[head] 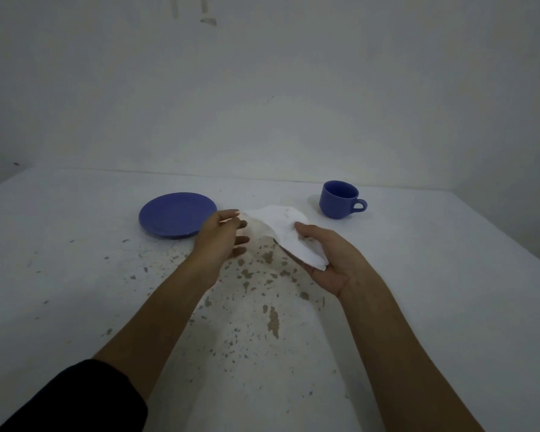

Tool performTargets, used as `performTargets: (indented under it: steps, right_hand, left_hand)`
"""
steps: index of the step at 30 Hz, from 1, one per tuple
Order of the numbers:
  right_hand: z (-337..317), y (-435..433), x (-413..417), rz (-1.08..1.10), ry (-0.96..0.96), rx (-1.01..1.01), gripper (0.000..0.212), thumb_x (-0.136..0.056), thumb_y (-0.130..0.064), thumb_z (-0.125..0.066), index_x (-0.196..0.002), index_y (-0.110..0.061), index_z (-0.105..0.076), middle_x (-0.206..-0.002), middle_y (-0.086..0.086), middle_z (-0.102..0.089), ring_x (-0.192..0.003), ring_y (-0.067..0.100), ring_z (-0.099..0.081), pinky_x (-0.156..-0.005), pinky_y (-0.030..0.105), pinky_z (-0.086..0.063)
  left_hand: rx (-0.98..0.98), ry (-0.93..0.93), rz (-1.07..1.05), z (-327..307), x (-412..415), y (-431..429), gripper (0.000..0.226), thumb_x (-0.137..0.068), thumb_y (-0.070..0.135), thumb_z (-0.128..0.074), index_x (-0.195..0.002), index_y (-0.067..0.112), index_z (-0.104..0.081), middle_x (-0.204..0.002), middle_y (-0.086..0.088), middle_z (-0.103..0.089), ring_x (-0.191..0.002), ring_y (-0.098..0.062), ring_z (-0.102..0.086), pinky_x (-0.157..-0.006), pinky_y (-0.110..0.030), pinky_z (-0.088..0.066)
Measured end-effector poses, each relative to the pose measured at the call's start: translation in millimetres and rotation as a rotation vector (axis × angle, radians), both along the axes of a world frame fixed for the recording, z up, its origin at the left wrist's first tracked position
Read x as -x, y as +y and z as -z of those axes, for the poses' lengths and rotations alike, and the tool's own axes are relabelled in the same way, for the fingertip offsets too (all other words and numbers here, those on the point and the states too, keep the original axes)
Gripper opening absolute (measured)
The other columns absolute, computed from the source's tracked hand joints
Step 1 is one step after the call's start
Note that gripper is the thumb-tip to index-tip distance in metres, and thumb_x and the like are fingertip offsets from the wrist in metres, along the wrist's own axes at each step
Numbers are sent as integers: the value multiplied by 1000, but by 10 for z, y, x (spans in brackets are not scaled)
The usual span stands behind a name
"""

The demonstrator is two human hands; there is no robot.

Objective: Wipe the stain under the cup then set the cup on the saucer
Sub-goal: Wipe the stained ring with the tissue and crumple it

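A blue cup (339, 199) stands upright at the back right of the white table, handle pointing right. A blue saucer (176, 215) lies empty at the back left. Between them I hold a white tissue (286, 232) above the table with both hands. My left hand (222, 238) pinches its left corner between thumb and fingers. My right hand (328, 260) lies palm up under the tissue's right end, thumb pressed on top. No stain shows around the cup's base.
The white table (75, 275) has chipped paint with several brown flecks (273, 321) in the middle, below my hands. A plain white wall (262, 88) rises right behind the table's far edge.
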State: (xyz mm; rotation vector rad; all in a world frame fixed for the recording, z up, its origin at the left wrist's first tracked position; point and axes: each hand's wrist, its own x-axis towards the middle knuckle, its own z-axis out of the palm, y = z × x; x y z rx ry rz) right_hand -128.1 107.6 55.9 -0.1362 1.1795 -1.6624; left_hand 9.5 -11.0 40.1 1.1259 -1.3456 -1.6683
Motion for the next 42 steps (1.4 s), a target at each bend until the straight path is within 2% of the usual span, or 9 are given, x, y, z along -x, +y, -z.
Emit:
performTargets:
  steps: [4,8,10,12,16,26,30,36,42]
  right_hand:
    - [-77,-128,291,317,392,-213,31,-86,-17,-69,-114,-10,-57,-111,6,-64,-103,28,-63,-93,42,-53]
    - [-85,-290,362,573,1198,-240,26,-95,-19,-55,-118,-12,-65,-110,1,-68,-101,16,-64,-84,14,-45]
    - [9,-389,339,379,1515,-273,31,-97,-8,-51,-126,-9,-62,-116,-2,-66,-100,13,-60,-86,8,-39]
    - [185,-535,350,37,1691,-411,38,-97,-6,-49,-134,-11,-55,-132,5,-61,-114,19,-61,-101,22,-44]
    - [417,-686,351,-429,1693,-659,50,-101,-26,-43,-150,-18,-32,-157,4,-33,-143,23,-35,-116,37,-26]
    - [424,-640,390,-697,1804,-546,52,-103,-28,-33,-153,-22,-22,-162,0,-20,-148,20,-21,-119,36,-17]
    - [391,-656,474,-709,1826,-633,56,-103,-42,-23,-154,-19,-18,-162,0,-17,-149,21,-20,-119,36,-16]
    - [363,-1021,294,-617,1842,-562,48,-105,-27,-22,-145,-3,-33,-152,16,-37,-137,30,-40,-113,37,-28]
    - [480,-758,400,-708,1861,-457,47,-105,-28,-29,-151,-21,-30,-159,1,-29,-145,21,-30,-120,38,-22]
  left_hand:
    - [392,-216,-29,109,-4,-25,25,-97,22,-45,-119,24,-57,-120,5,-60,-93,-10,-61,-78,-29,-54]
    - [770,-423,1,273,130,21,24,-95,20,-50,-117,23,-57,-120,5,-58,-104,-9,-54,-85,-23,-46]
    - [870,-531,51,411,167,19,25,-94,21,-50,-118,22,-58,-124,2,-58,-110,-14,-54,-93,-26,-45]
    - [949,-647,117,507,176,2,25,-93,24,-51,-116,23,-60,-124,1,-59,-111,-17,-55,-98,-32,-44]
    - [973,-709,128,553,193,-26,25,-94,27,-50,-115,24,-61,-125,3,-60,-112,-17,-54,-101,-34,-41]
    - [999,-752,115,611,217,-60,24,-93,26,-47,-113,25,-61,-122,3,-58,-111,-18,-51,-95,-35,-40]
    - [1017,-753,110,622,213,-62,25,-93,27,-47,-113,24,-61,-121,3,-59,-110,-19,-52,-94,-36,-41]
    - [1018,-732,114,615,199,-62,25,-92,26,-48,-112,23,-62,-120,2,-60,-110,-20,-52,-94,-36,-40]
    - [993,-734,122,608,203,-78,24,-91,26,-49,-112,23,-62,-119,3,-60,-109,-19,-52,-93,-35,-40]
